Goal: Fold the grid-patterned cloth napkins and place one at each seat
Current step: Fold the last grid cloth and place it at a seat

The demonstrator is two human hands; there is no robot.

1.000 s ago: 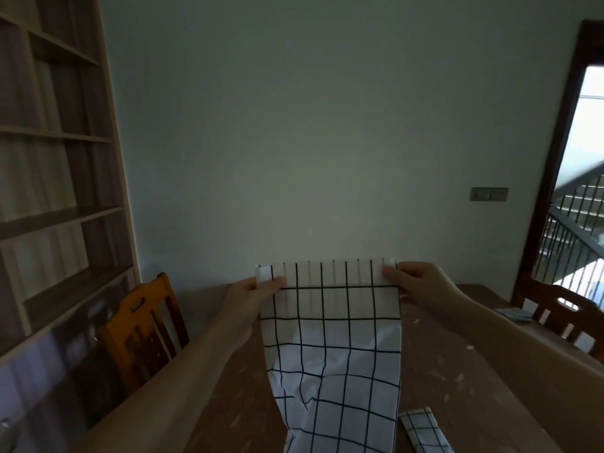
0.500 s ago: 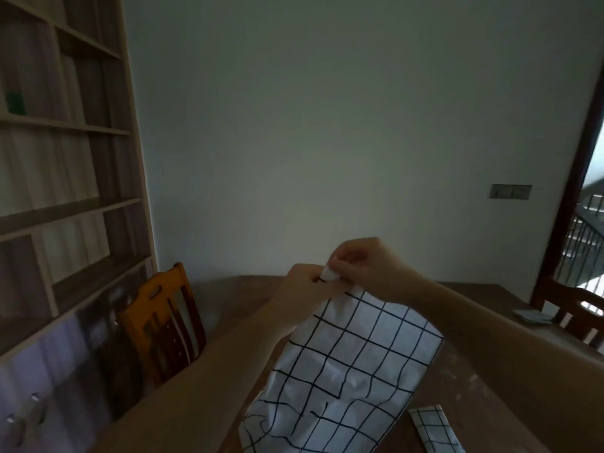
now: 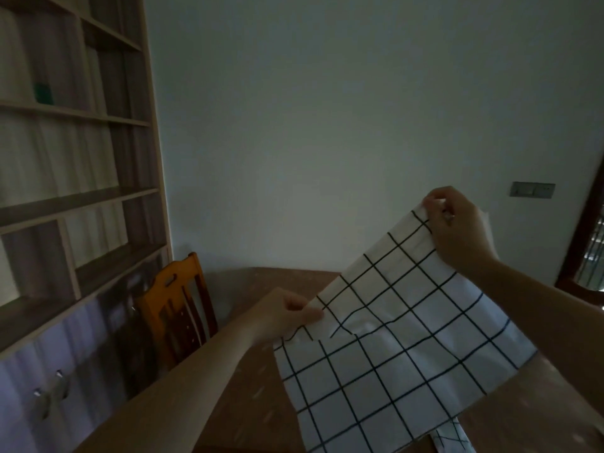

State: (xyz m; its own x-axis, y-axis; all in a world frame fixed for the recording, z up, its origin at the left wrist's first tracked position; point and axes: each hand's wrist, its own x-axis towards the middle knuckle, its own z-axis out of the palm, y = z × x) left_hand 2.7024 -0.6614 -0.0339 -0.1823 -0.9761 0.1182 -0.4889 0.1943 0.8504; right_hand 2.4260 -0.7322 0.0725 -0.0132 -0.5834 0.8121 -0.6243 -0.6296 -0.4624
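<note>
While your shelving unit (image 3: 75, 197) fills the wall at your left, the brown wooden table (image 3: 248, 413) spreads below your arms, an orange wooden chair (image 3: 176, 308) tucked at its left side. You hold the grid-patterned napkin (image 3: 402, 348) slanted above the table: your right hand (image 3: 457, 227) pinches its raised upper corner, your left hand (image 3: 287, 313) pinches the lower left edge. A folded grid napkin (image 3: 452, 436) lies on the table just beneath it.
</note>
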